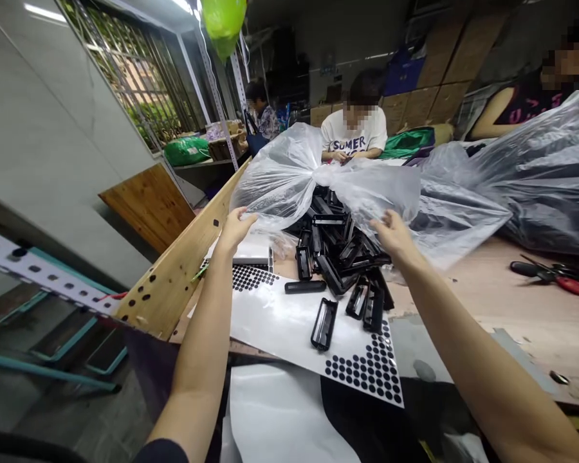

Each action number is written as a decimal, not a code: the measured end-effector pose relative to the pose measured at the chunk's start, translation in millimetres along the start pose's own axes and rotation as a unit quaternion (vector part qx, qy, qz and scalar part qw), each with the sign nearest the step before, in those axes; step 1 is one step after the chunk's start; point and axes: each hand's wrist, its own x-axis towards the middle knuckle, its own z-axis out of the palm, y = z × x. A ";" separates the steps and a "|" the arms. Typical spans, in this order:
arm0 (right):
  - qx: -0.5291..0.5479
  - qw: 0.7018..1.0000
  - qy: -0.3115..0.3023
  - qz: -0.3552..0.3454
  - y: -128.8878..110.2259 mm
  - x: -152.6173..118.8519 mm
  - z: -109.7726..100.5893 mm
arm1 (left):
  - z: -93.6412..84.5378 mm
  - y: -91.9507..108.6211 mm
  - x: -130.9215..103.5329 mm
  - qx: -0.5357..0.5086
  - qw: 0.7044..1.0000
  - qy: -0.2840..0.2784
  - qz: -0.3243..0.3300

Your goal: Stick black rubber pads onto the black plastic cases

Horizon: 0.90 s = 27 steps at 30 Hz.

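A large clear plastic bag (284,173) lies across the far part of the table, gathered at its middle. My left hand (235,230) is closed on the bag's near left edge. On the other side, my right hand (394,235) grips the film with thumb and fingers. Between my hands, a heap of black plastic casings (340,241) spills from under the bag. Several loose casings lie nearer me, one of them (324,325) on a white sheet (275,318) with rows of black round dots. The ends of my fingertips are partly hard to make out against the film.
Red-handled tools (572,283) lie on the table at right, near another filled plastic bag (554,167). A wooden side board (183,257) edges the table at left. A co-worker in a white shirt (354,128) sits opposite; other people are farther back and right.
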 end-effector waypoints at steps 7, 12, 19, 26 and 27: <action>0.034 0.913 -0.398 -0.084 -70.3 -181.9 123.1 | 8.1 45.2 -68.4 -0.113 0.989 -0.088 0.040; -0.027 0.947 -0.308 -0.088 -72.0 -240.0 185.2 | 7.8 67.2 -112.6 -0.144 0.979 -0.129 0.057; 0.135 0.990 -0.049 0.000 -51.5 -230.7 161.7 | -31.7 80.4 -179.4 -0.151 0.934 -0.299 0.125; 0.188 0.974 0.101 0.073 -48.2 -215.7 153.2 | -45.4 12.6 -236.6 -0.007 0.930 -0.368 0.008; 0.181 0.975 0.106 0.074 -47.7 -213.4 154.7 | -41.0 1.2 -241.0 -0.048 0.939 -0.340 -0.009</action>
